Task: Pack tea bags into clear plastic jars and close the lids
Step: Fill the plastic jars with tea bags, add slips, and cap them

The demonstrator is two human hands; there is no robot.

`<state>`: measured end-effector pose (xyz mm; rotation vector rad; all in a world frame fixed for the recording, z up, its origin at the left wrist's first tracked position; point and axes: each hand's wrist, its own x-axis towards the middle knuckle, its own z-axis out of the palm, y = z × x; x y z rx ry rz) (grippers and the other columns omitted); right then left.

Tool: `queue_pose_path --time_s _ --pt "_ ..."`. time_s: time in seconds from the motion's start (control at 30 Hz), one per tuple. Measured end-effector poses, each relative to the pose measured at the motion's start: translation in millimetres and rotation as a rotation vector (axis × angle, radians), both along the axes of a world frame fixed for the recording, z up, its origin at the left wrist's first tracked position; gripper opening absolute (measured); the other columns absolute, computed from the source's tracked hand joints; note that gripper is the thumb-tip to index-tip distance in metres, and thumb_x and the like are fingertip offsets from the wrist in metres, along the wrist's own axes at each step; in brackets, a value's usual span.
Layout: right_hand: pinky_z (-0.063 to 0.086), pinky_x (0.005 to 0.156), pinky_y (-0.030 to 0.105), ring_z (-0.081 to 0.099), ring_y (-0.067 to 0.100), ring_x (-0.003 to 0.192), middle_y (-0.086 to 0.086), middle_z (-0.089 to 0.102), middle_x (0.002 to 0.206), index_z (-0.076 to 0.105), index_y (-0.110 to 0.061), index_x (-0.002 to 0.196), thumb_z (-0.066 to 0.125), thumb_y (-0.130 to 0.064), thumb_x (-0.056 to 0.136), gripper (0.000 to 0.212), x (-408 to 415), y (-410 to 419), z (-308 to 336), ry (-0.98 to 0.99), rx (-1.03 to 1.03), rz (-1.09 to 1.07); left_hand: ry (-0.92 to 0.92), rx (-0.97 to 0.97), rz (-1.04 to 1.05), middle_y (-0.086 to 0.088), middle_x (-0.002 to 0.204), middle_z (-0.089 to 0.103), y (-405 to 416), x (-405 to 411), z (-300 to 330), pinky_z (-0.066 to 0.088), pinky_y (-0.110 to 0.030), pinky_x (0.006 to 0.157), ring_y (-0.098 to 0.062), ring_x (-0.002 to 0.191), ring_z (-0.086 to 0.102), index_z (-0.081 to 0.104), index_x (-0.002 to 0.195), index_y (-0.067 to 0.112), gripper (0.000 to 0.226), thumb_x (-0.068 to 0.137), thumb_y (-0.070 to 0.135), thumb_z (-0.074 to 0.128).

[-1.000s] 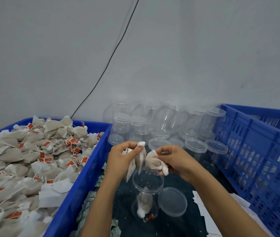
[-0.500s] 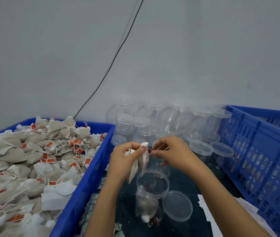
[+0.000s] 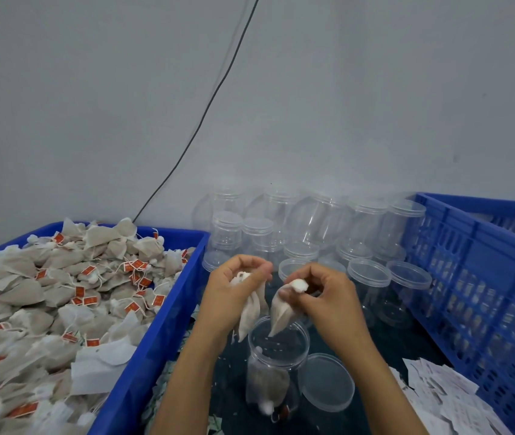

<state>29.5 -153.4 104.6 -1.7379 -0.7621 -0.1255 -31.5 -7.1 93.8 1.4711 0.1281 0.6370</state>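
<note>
Right hand (image 3: 322, 296) pinches one tea bag (image 3: 283, 312) by its top, tip hanging in the open jar (image 3: 276, 356) mouth, lined up to drop I'd say. Left hand (image 3: 234, 293) curls round a spare bunch (image 3: 251, 309) beside it, ready to feed. Lid (image 3: 327, 381) lies by the jar for closing. Bag crate (image 3: 162, 315) left, empty jars (image 3: 312, 227) behind, within reach.
</note>
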Motion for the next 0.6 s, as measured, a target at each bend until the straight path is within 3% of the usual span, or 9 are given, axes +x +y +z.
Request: queue_pose_path --time_s 0.13,0.2,0.3,0.4,0.47,0.53,0.6 --pt "0.055 0.074 0.029 0.063 0.006 0.078 -0.009 0.069 0.082 0.069 -0.023 0.083 0.079 -0.021 0.076 0.013 -4 -2 -5 -0.130 -0.369 -0.005 0.000 -0.285 -0.096 0.006 0.072 0.071 1 1 2 0.052 -0.015 0.057 -0.002 0.064 0.067 0.066 0.091 0.014 0.036 0.068 0.042 0.065" --pt "0.050 0.085 0.025 0.057 0.002 0.093 -0.017 0.062 0.099 0.066 -0.028 0.099 0.077 -0.028 0.079 0.023 -5 -1 -10 -0.214 -0.504 -0.064 0.006 -0.377 -0.178 0.005 0.074 0.072 3 0 1 0.054 -0.018 0.059 -0.004 0.067 0.068 0.064 0.097 0.012 0.034 0.072 0.034 0.063" --pt "0.047 0.078 0.011 0.058 -0.002 0.093 -0.018 0.063 0.101 0.065 -0.027 0.105 0.071 -0.021 0.085 0.021 -4 -2 -7 -0.097 -0.242 0.018 0.019 -0.444 -0.267 -0.002 0.084 0.073 4 -2 1 0.057 -0.025 0.063 -0.012 0.072 0.070 0.060 0.108 0.010 0.038 0.074 0.027 0.062" --pt "0.049 0.073 0.012 0.062 -0.003 0.088 -0.018 0.069 0.099 0.067 -0.029 0.104 0.055 -0.016 0.095 0.019 -6 -3 -7 0.141 -0.056 0.227 0.033 -0.466 -0.309 -0.009 0.095 0.072 2 -2 2 0.058 -0.029 0.067 -0.018 0.081 0.070 0.057 0.114 0.007 0.043 0.075 0.024 0.063" --pt "0.047 0.068 0.016 0.062 0.004 0.082 -0.010 0.071 0.099 0.068 -0.027 0.104 0.046 -0.026 0.099 0.023 -10 -2 -10 0.245 0.020 0.265 0.071 -0.455 -0.295 -0.016 0.107 0.068 0 0 0 0.059 -0.034 0.072 -0.022 0.089 0.068 0.055 0.120 0.004 0.046 0.078 0.021 0.063" --pt "0.047 0.066 0.024 0.059 0.010 0.076 -0.004 0.071 0.095 0.068 -0.024 0.102 0.050 -0.038 0.092 0.025 -10 1 -10 0.276 0.044 0.266 0.104 -0.428 -0.270 -0.021 0.113 0.064 -1 2 -2 0.058 -0.035 0.074 -0.025 0.091 0.066 0.053 0.122 0.004 0.047 0.079 0.018 0.063" --pt "0.050 0.064 0.023 0.063 0.011 0.075 -0.003 0.071 0.090 0.068 -0.020 0.098 0.063 -0.030 0.087 0.015 -9 3 -11 0.265 0.052 0.242 0.129 -0.407 -0.294 -0.023 0.117 0.062 -2 2 -2 0.057 -0.036 0.075 -0.027 0.093 0.065 0.053 0.123 0.004 0.052 0.074 0.015 0.065"
